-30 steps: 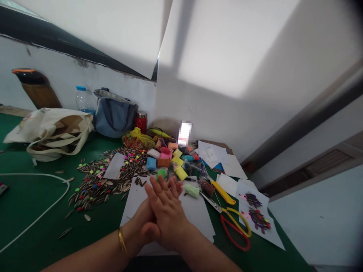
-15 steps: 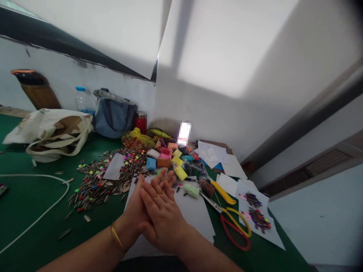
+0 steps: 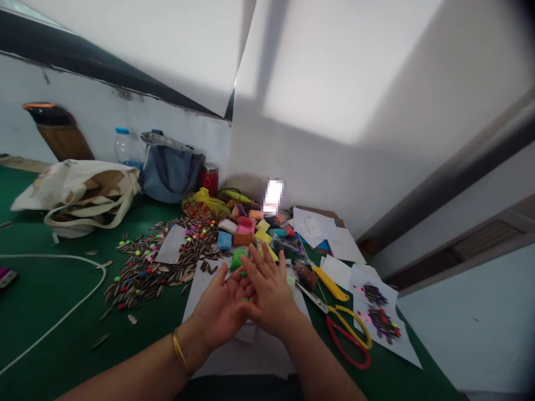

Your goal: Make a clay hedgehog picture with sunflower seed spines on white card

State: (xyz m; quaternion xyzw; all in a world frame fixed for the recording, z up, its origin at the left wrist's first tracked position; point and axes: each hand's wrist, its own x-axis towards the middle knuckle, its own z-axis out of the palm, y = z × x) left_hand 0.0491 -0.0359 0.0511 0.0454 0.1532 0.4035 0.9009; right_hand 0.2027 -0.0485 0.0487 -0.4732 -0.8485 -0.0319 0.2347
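Palm up over the white paper sheets [image 3: 251, 353], my left hand [image 3: 219, 312] wears a gold bracelet at the wrist. My right hand [image 3: 267, 289] lies across its fingers, palm down with fingers stretched out. Small bits of green show between the two hands; their exact shape is hidden. Just beyond the fingertips is a green lump of clay [image 3: 238, 258]. A few sunflower seeds [image 3: 209, 267] rest on the paper's upper left. Coloured clay packs [image 3: 242, 238] are grouped behind the hands.
Seeds mixed with coloured beads [image 3: 146, 278] spread at the left. Red-and-yellow scissors [image 3: 349, 334], a yellow cutter [image 3: 331, 283] and seed-decorated sheets [image 3: 401, 348] lie right. A cloth bag [image 3: 71, 184], blue bag [image 3: 171, 172] and red flask [image 3: 209, 179] stand behind.
My hands were pressed together; now the right has slid right and forward and the left palm is partly uncovered. Green bits have come into view between them.
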